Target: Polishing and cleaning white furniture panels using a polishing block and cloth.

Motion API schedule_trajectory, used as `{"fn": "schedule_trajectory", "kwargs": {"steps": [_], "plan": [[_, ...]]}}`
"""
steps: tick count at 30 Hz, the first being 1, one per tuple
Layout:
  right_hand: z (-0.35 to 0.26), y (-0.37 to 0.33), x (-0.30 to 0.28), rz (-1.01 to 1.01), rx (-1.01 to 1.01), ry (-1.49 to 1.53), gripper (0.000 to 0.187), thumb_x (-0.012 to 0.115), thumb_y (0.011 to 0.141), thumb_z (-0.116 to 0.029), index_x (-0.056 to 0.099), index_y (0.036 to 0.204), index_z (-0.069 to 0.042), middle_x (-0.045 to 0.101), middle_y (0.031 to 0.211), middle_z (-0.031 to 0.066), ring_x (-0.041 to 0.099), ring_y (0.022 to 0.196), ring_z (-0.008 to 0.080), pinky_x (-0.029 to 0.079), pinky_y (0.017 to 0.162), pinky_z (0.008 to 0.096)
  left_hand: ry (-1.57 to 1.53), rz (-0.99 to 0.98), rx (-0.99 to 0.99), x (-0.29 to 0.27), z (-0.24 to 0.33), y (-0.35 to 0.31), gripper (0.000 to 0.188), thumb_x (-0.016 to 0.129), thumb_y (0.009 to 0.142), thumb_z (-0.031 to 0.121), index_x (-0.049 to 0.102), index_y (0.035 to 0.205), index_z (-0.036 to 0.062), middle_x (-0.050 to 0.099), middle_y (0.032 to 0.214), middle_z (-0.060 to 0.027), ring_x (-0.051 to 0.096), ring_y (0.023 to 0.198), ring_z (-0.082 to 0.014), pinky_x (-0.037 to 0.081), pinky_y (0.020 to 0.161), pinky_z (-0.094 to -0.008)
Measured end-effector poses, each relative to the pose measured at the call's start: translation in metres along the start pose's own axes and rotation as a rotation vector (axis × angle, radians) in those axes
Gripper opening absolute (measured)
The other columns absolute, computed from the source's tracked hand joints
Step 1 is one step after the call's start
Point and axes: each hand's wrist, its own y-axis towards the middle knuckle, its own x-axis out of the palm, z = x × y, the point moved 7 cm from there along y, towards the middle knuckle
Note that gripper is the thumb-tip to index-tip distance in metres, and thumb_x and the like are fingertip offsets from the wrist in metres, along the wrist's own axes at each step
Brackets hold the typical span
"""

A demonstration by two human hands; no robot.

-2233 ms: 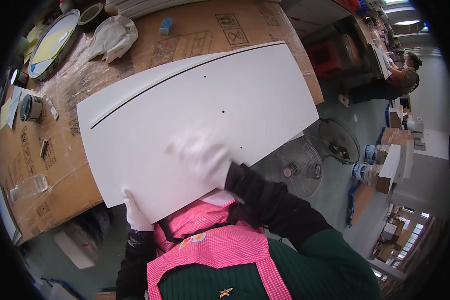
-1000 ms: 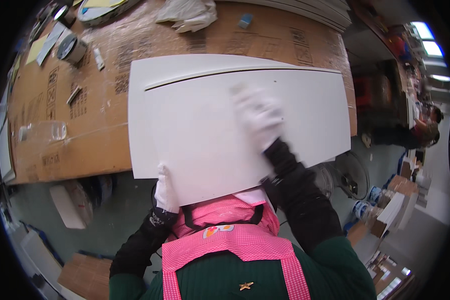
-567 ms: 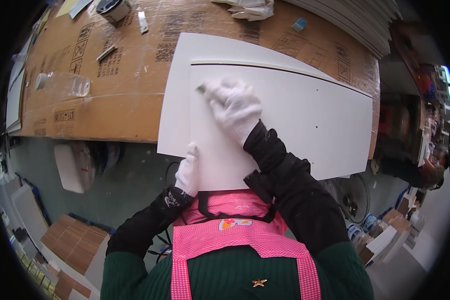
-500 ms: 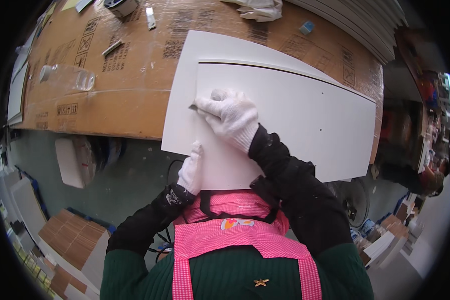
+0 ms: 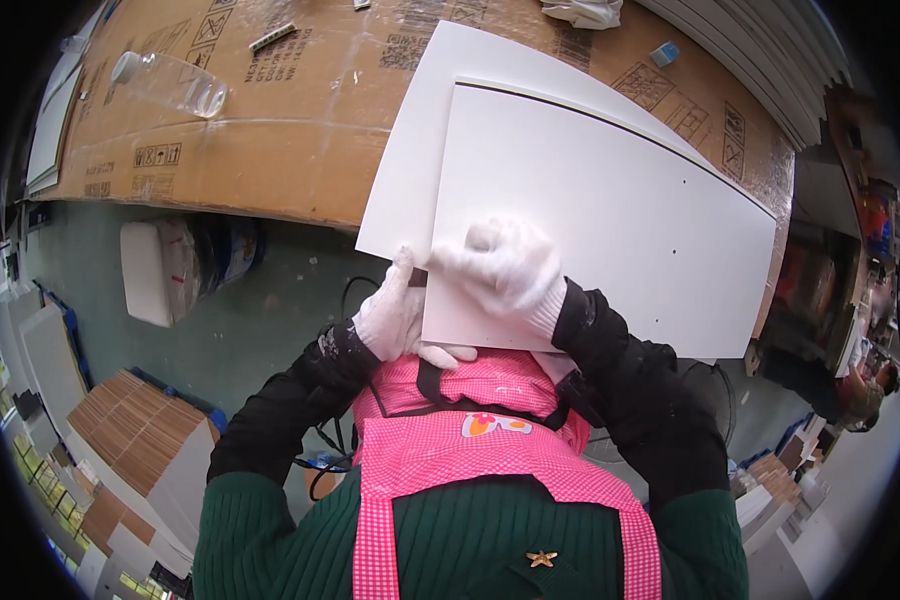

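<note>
A white panel (image 5: 610,220) with a dark groove along its far edge and a few small holes lies before me, on top of a second white panel (image 5: 400,195). Over the top panel's left edge is my right hand (image 5: 505,265), in a white knitted glove. Its fingers are curled and blurred, with the fingertips at the edge; anything pinched there is too smeared to name. My left hand (image 5: 395,320), gloved too, is at the near left corner. Its thumb points up beside the edge, and its other fingers stretch apart from it, partly under the corner.
A large wrapped cardboard surface (image 5: 300,170) bears the panels, a clear plastic bottle (image 5: 175,85), a small tube (image 5: 272,38), a blue block (image 5: 665,53) and white cloth (image 5: 585,10). A white padded stool (image 5: 155,272) stands below left. Another person (image 5: 863,395) is far right.
My right hand has slid nearer to me along the panel's left edge. My left hand has shifted slightly up, its fingers now showing below the corner. The view has moved a little.
</note>
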Motion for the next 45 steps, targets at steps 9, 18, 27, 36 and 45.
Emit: {"fn": "schedule_trajectory", "kwargs": {"steps": [9, 18, 27, 36, 45], "plan": [[0.059, 0.028, -0.044, 0.401, 0.302, -0.194, 0.014, 0.065, 0.088, -0.018, 0.074, 0.098, -0.013, 0.067, 0.084, 0.013, 0.062, 0.061, 0.0259, 0.048, 0.048, 0.0372, -0.107, 0.076, 0.12, -0.004, 0.035, -0.005, 0.13, 0.015, 0.074, 0.096, 0.025, 0.148, -0.0109, 0.054, 0.134, -0.0306, 0.066, 0.102, -0.0474, 0.063, 0.076, -0.0442], [0.059, 0.002, -0.047, 0.58, 0.538, 0.345, 0.019, 0.066, 0.084, -0.008, 0.075, 0.099, -0.016, 0.062, 0.071, 0.0077, 0.063, 0.061, 0.025, 0.048, 0.05, 0.0316, -0.056, 0.125, 0.132, -0.008, 0.028, -0.005, 0.12, 0.013, 0.084, 0.088, 0.031, 0.145, -0.0147, 0.052, 0.138, -0.0301, 0.061, 0.113, -0.0474, 0.061, 0.08, -0.0486], [0.027, -0.021, -0.012, 0.202, 0.414, 0.437, 0.036, 0.068, 0.083, -0.011, 0.071, 0.118, -0.019, 0.06, 0.076, 0.0076, 0.064, 0.071, 0.0252, 0.052, 0.061, 0.0344, -0.037, 0.273, 0.341, -0.019, 0.042, -0.014, 0.097, 0.017, 0.095, 0.075, 0.027, 0.151, -0.003, 0.041, 0.15, -0.0223, 0.045, 0.136, -0.0367, 0.045, 0.106, -0.0508], [0.014, -0.074, -0.036, 0.237, 0.261, 0.203, 0.025, 0.067, 0.09, -0.009, 0.073, 0.114, -0.008, 0.061, 0.079, 0.0035, 0.057, 0.066, 0.0161, 0.046, 0.057, 0.0318, 0.015, 0.372, 0.306, -0.04, 0.059, -0.025, 0.087, 0.03, 0.099, 0.067, 0.026, 0.149, -0.0028, 0.043, 0.142, -0.0347, 0.049, 0.129, -0.0471, 0.045, 0.104, -0.0566], [-0.029, -0.088, -0.013, 0.177, 0.516, -0.014, 0.019, 0.071, 0.086, -0.01, 0.074, 0.104, -0.011, 0.068, 0.082, 0.0096, 0.065, 0.07, 0.0239, 0.053, 0.062, 0.0333, 0.14, 0.273, 0.255, -0.045, 0.054, -0.013, 0.077, 0.032, 0.102, 0.059, 0.027, 0.148, -0.0021, 0.045, 0.142, -0.0325, 0.054, 0.125, -0.0441, 0.053, 0.096, -0.0558]]}}
